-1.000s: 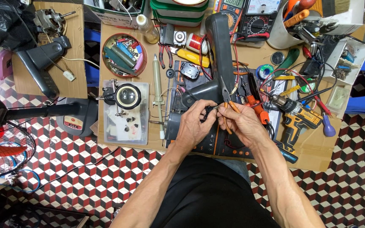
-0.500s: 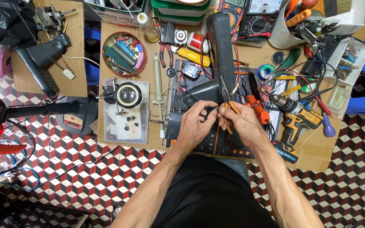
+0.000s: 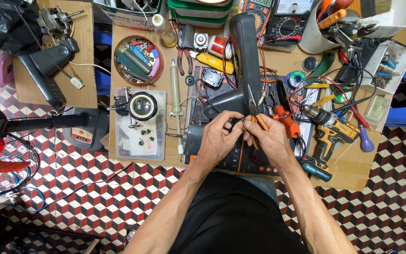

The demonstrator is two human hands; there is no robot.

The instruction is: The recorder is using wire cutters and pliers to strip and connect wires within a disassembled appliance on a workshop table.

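Note:
My left hand (image 3: pixel 219 138) and my right hand (image 3: pixel 271 141) meet over a dark grey plastic appliance housing (image 3: pixel 240 56) that lies on the low wooden workbench (image 3: pixel 118 80). The right hand grips orange-handled pliers (image 3: pixel 255 113), jaws pointing away from me. The left hand pinches a thin wire (image 3: pixel 238 121) close to the pliers' handles, fingers curled. Under both hands lies a black panel (image 3: pixel 240 162) with small orange marks. What the fingertips hold is too small to make out clearly.
Around the hands: a cordless drill (image 3: pixel 327 129), a round tin of parts (image 3: pixel 135 59), a magnifier on a clear box (image 3: pixel 142 106), two multimeters (image 3: pixel 285 16), a bucket of tools (image 3: pixel 325 23), screwdrivers. A black fan (image 3: pixel 1 150) stands at left on the checkered floor.
Both hands stay at the same spot over the housing. Only small finger shifts around the wire and pliers show.

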